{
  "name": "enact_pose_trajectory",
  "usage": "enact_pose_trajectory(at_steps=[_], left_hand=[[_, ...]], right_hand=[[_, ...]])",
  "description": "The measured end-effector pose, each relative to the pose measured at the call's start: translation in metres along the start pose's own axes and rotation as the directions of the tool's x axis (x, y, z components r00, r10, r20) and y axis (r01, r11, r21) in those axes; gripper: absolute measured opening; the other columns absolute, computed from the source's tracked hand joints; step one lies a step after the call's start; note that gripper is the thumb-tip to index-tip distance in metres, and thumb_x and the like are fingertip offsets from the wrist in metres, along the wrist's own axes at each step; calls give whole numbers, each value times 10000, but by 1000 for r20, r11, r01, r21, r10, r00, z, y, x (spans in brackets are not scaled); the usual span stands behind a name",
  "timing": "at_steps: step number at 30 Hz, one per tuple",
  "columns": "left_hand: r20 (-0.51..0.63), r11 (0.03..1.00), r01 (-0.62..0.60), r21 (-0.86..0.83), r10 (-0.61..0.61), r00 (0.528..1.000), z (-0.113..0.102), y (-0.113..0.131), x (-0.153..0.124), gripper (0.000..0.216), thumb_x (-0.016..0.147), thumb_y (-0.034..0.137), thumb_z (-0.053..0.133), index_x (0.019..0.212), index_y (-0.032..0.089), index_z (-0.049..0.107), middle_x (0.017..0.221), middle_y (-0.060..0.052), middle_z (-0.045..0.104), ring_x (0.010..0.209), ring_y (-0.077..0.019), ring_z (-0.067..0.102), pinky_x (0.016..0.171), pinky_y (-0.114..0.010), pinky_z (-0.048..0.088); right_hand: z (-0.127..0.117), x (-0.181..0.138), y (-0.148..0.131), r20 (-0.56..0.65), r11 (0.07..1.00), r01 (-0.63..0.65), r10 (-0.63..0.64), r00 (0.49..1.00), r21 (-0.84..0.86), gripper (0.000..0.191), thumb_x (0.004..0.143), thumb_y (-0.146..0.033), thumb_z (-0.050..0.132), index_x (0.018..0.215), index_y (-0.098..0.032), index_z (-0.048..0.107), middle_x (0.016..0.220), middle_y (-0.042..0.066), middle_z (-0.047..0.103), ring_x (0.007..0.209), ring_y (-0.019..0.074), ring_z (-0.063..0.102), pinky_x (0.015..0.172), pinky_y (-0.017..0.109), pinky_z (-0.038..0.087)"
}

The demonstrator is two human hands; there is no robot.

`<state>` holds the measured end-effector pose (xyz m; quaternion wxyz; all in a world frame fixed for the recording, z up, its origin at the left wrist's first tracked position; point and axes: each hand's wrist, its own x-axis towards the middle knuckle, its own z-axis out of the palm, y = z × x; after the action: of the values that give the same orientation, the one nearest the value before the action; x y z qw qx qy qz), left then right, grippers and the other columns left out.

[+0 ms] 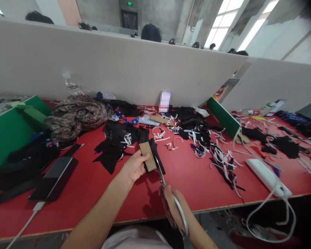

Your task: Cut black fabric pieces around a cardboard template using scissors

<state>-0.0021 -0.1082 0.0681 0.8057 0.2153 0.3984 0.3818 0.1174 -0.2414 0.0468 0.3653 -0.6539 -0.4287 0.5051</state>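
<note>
A: What does the left hand have?

B: A piece of cardboard. The thumb presses on its top and the other fingers curl beneath, pinching it together with some black cloth that shows along its right side.

A: Where is that, exactly?

B: Over the middle of the red table, in front of the person.

A: And the right hand?

B: Its fingers are wrapped around the handles of the scissors. The tips point away from the person, just beside the cardboard, at the black cloth. One blade seems to run under the cloth, but it's too small to be sure.

A: What lies around them?

B: White strips tangled with dark scraps to the right, and a patterned cloth bunched up on the left. A phone leans on the grey partition at the back. Near the right end of the front edge sits a white power strip.
</note>
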Motion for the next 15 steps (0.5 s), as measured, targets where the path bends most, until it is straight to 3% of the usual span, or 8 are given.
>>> enact_pose_trajectory(at_steps=[15], left_hand=[[4,1000,5,6,-5,1000,0,-1,-1,216,741,27,517,913,156,542,758,-40,649,622,-152,641,616,-303,527]], right_hand=[[2,-1,-5,4,1000,-4,4,1000,25,545,799,-680,222,664,-188,415,416,-55,355,320,59,292,319,178,209]])
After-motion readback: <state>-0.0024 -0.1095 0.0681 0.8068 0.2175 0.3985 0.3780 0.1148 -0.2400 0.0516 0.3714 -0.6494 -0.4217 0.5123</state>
